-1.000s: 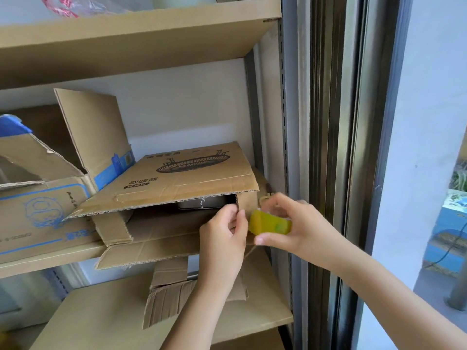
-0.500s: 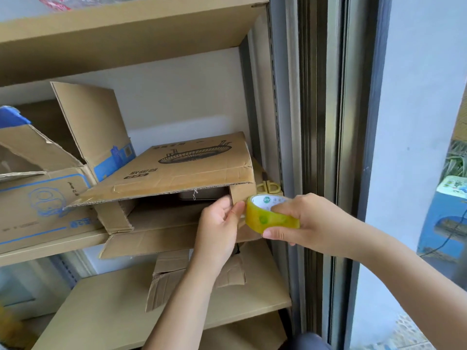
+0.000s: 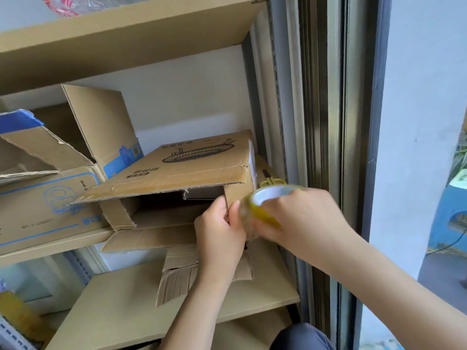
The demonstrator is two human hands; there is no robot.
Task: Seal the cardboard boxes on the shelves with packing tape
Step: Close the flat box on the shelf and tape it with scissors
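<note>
Head view shows that the yellow tape roll [image 3: 262, 208], gripped in the right hand [image 3: 303, 218], has been drawn down against the left hand [image 3: 219, 231] pinching the fan-printed box's [image 3: 187, 168] right flap at the shelf's [image 3: 55, 245] front edge, so taping is judged begun.

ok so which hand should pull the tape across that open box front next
Right hand: it already grips the tape roll at the box's right flap, while the left hand pinches that flap's edge.

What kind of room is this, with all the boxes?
Probably a storeroom or storage corner: tan shelves on a slotted metal upright, opened cardboard boxes on them, beside a sliding door frame.
</note>
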